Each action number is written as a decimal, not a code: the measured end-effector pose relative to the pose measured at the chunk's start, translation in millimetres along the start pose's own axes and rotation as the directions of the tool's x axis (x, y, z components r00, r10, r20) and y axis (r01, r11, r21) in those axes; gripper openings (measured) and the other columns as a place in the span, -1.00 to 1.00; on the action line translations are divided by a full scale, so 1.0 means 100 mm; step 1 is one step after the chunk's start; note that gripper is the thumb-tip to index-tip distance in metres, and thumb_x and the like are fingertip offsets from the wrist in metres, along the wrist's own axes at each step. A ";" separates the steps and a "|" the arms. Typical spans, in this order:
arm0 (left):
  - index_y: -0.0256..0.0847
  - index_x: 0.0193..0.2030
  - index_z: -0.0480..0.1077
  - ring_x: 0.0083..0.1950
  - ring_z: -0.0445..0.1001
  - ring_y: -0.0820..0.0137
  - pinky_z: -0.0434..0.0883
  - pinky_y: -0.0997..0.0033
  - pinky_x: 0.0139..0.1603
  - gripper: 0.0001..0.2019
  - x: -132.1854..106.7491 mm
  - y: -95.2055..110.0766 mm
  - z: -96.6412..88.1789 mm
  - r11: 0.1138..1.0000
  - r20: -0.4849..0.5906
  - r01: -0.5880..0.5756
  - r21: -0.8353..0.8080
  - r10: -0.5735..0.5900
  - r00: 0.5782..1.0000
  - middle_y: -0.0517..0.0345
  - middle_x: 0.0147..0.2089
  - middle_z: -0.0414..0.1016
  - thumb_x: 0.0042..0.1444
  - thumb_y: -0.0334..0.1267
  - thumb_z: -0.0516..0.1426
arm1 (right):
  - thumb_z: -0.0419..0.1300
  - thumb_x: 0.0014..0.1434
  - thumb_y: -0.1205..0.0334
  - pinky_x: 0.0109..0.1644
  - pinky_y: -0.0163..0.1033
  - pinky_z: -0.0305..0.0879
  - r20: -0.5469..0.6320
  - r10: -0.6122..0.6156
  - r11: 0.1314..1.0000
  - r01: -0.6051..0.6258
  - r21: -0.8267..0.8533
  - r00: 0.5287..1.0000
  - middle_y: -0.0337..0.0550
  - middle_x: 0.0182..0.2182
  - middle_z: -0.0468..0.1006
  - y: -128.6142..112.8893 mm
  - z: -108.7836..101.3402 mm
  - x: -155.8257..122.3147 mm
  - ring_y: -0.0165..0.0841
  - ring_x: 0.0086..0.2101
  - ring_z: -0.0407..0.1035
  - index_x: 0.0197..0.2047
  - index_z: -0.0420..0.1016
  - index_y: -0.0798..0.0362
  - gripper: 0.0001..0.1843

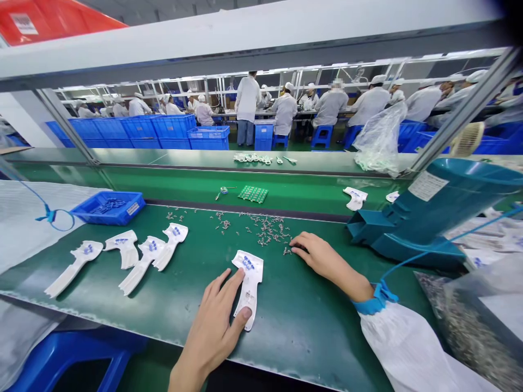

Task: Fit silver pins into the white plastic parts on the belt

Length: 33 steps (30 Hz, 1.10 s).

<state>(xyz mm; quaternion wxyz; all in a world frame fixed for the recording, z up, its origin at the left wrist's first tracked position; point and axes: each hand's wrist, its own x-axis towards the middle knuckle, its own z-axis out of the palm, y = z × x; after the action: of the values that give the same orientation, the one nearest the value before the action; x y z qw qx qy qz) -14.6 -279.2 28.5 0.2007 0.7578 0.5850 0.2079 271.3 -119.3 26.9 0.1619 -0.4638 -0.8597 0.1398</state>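
My left hand (218,313) lies over a white plastic gun-shaped shell half (252,283) on the green bench, its index finger and thumb pressed on the shell. Blue parts sit inside the shell's wide end. To the right, my right hand (316,253) has its fingertips drawn together at the edge of a scatter of small screws (272,230); anything between them is too small to make out. On the left lie several similar shells (151,247), also with blue parts in them.
A blue tray (108,208) of small blue parts stands at the left. At right are a teal funnel-shaped bin (429,212) and a clear bag of small parts (478,321). Beyond the bench edge, a green circuit-board panel (253,194) lies on the green surface. Co-workers sit far behind.
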 end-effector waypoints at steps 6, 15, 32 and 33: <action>0.07 0.45 0.01 0.50 -0.04 0.11 0.17 -0.07 0.40 -0.44 -0.03 0.03 -0.08 0.998 0.035 -0.046 -0.033 0.047 0.998 0.17 0.47 0.09 0.36 -0.04 0.01 | 0.04 0.27 0.24 -0.17 -0.15 0.29 -0.002 0.180 0.983 -0.180 0.028 0.984 -0.08 -0.31 0.56 -0.02 -0.08 0.01 -0.22 -0.27 0.42 -0.23 0.50 0.06 -0.79; 0.16 0.35 0.22 0.45 0.14 0.16 0.10 -0.06 0.43 -0.46 0.00 0.08 -0.16 0.991 0.108 -0.113 -0.074 0.121 0.987 0.27 0.40 0.25 0.23 -0.17 0.15 | 0.18 0.14 0.13 -0.29 -0.27 0.31 0.304 0.117 0.774 -0.279 0.569 0.945 -0.18 -0.42 0.58 -0.77 -0.14 -0.20 -0.32 -0.38 0.42 -0.35 0.50 0.04 -0.83; 0.08 0.29 0.30 0.32 0.23 0.11 0.27 0.04 0.31 -0.46 0.00 0.13 -0.07 0.995 0.029 -0.101 -0.017 0.102 0.994 0.19 0.31 0.37 0.17 0.01 0.23 | 0.13 0.25 0.16 -0.43 -0.32 0.13 0.418 0.029 0.841 -0.249 0.481 0.908 -0.23 -0.46 0.54 -1.14 0.08 -0.33 -0.36 -0.43 0.37 -0.32 0.51 0.02 -0.82; 0.09 0.29 0.30 0.32 0.24 0.12 0.27 0.04 0.32 -0.46 0.00 0.13 -0.07 0.995 0.028 -0.101 -0.017 0.102 0.994 0.20 0.31 0.37 0.17 0.01 0.23 | 0.13 0.25 0.15 -0.42 -0.32 0.13 0.410 0.036 0.848 -0.245 0.470 0.911 -0.23 -0.46 0.53 -1.13 0.08 -0.33 -0.36 -0.43 0.36 -0.32 0.50 0.01 -0.82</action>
<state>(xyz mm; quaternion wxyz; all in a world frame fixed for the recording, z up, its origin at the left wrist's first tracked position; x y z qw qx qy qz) -8.5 -282.0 41.5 0.2041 0.7880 0.5411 0.2112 200.0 -207.9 58.8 0.0958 -0.4299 -0.7690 0.4632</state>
